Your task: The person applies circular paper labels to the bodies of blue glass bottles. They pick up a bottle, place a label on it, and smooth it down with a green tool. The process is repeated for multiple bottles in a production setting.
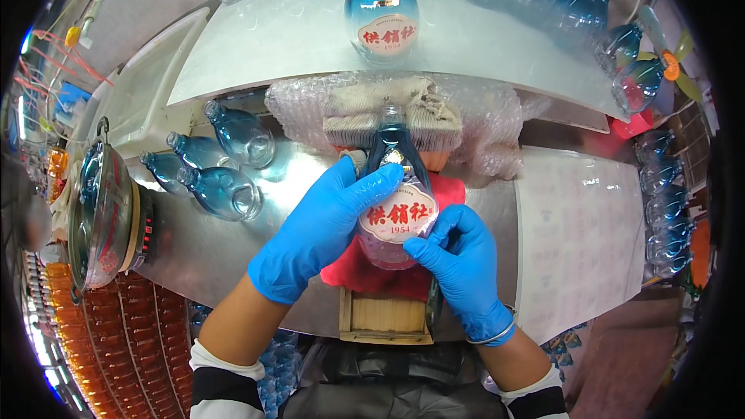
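Observation:
A blue glass bottle with a clear neck lies on a red cloth, its neck pointing away from me. My left hand, in a blue glove, grips the bottle from the left, thumb over its upper body. On its front sits a pale pink label with red printing and a scalloped outline. My right hand, also gloved in blue, pinches the label's lower right edge between thumb and curled index finger. Under the cloth is a wooden block. Behind the bottle stands a grey-white padded rest.
Several blue bottles lie on the metal table at left, beside a round glass-lidded pan. A labelled bottle stands on the white shelf, with more behind. Bubble wrap and a printed sheet are at right.

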Available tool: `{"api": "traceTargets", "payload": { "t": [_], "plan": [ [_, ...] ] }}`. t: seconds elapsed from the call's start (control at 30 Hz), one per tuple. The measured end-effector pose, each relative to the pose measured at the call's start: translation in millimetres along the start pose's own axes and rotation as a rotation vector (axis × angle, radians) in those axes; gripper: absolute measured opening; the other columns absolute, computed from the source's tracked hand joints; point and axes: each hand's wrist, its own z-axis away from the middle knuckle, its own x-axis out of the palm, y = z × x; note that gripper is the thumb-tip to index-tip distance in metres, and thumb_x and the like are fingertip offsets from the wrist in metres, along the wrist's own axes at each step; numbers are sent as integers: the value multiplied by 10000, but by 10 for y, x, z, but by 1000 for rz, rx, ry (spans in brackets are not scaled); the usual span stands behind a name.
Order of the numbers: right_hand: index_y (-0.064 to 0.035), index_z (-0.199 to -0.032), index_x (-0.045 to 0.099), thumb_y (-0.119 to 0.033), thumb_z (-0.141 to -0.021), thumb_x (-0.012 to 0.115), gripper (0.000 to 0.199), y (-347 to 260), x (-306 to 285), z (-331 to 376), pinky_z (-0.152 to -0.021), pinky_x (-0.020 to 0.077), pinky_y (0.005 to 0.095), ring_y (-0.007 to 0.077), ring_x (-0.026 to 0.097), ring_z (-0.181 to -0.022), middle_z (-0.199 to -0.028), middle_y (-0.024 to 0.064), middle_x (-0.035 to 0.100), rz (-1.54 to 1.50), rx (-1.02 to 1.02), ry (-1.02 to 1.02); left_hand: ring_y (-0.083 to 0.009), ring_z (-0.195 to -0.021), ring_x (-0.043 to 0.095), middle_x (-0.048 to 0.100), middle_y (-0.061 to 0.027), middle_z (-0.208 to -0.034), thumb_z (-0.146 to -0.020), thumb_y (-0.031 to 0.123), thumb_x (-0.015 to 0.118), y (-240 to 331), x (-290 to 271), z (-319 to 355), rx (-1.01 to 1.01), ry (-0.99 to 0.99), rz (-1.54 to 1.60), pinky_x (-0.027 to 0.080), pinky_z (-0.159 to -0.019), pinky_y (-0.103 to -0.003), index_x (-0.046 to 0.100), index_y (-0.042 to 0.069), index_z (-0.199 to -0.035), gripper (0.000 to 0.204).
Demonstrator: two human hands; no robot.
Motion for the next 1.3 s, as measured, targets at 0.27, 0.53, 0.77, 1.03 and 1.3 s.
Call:
{"api": "traceTargets", "payload": {
  "t": [0.27,0.53,0.77,1.03,1.3],
  "plan": [
    [-80,-695,511,-68,-713,756,246,24,66,64,-499,376,159,5,454,-553,-617,-36,527,88,-76,25,-186,-853,620,601,-131,-999,-866,297,552,-40,-51,-58,17,-21,-53,523,-759,-297,490,-2,-1133,405],
    [-76,-696,533,-62,-709,757,225,25,21,57,-498,374,162,13,466,-560,-643,-24,552,70,-46,11,-184,-905,601,589,-131,-1032,-887,309,522,-38,-99,-62,14,-56,-91,502,-787,-297,474,-10,-1163,424],
    [-76,-821,558,-118,-794,679,131,-28,-141,6,-506,410,185,55,511,-583,-693,-4,561,-47,120,-34,-227,-1252,341,341,-147,-1358,-810,383,592,-298,-390,127,281,-227,-281,262,-1043,-351,193,-25,-1385,809],
    [-84,-800,557,-134,-783,685,139,12,-180,-51,-499,391,183,52,494,-571,-672,-8,546,11,99,-107,-232,-1279,300,318,-144,-1381,-819,258,577,-508,-270,255,383,-172,-167,207,-1067,-342,180,-28,-1390,752],
    [-84,-763,557,-106,-746,719,165,36,-96,-22,-502,374,182,40,461,-560,-656,-31,522,64,21,-39,-229,-1257,335,340,-141,-1367,-837,211,597,-541,-267,251,397,-164,-125,242,-1056,-338,190,-27,-1387,725]
  ]
}}
